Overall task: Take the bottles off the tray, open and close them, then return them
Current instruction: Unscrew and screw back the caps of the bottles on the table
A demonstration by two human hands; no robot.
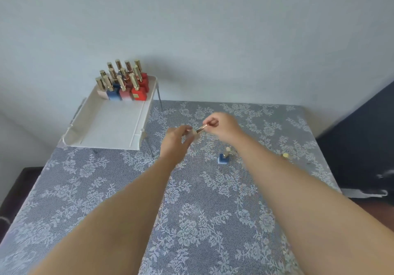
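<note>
1. The table (191,210) under its lace cloth (213,189) could snag a bottle base and tip it.
2. The white tray (110,125) holds the remaining bottles (121,80) packed tight; a clumsy return could topple them.
3. The blue bottle (223,157) stands near the right forearm, and a sweep could knock it.
4. The left hand (177,140) is closed around a pale bottle (193,135) while the right hand (221,125) pinches its gold cap (201,128); a tilt could spill.

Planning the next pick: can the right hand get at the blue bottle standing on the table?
Probably not yet: the right hand grips a cap. The blue bottle stands unobstructed.
</note>
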